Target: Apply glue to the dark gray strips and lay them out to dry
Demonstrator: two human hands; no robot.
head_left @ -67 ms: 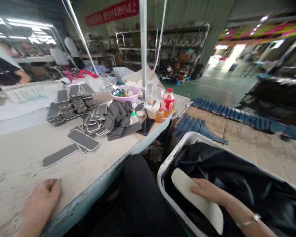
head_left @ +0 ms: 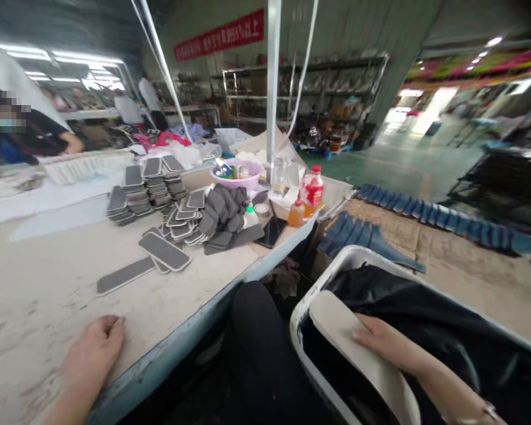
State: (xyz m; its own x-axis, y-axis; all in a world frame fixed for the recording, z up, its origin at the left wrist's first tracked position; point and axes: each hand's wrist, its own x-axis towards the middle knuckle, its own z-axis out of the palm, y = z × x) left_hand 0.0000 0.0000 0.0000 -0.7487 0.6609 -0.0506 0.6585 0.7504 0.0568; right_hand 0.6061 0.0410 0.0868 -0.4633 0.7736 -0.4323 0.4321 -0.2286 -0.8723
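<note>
My right hand (head_left: 387, 342) grips a long, pale, rounded piece (head_left: 347, 330) over a white-rimmed bin (head_left: 301, 313) lined with black plastic (head_left: 429, 313). On the left, my left hand (head_left: 100, 345) rests curled on the worktable (head_left: 168, 301), with its fingers drawn together; whether anything small is between them is hidden. Beyond it lie loose grey pieces with pale edges (head_left: 166, 251), and behind these are neat stacks of the same kind (head_left: 153, 186). A heap of dark grey pieces (head_left: 223, 212) sits beside them.
A purple basin (head_left: 236, 177), a red-labelled bottle (head_left: 313, 188), an orange bottle (head_left: 296, 213) and a black phone (head_left: 271, 231) stand or lie near the table's far corner. Blue curved pieces (head_left: 358, 233) lie on cardboard at right. Another person's arm (head_left: 73, 141) is at far left.
The view has shifted, so the table and bin sit slightly lower and further right. My right hand still holds the pale piece; my left hand keeps its curled pose on the table.
</note>
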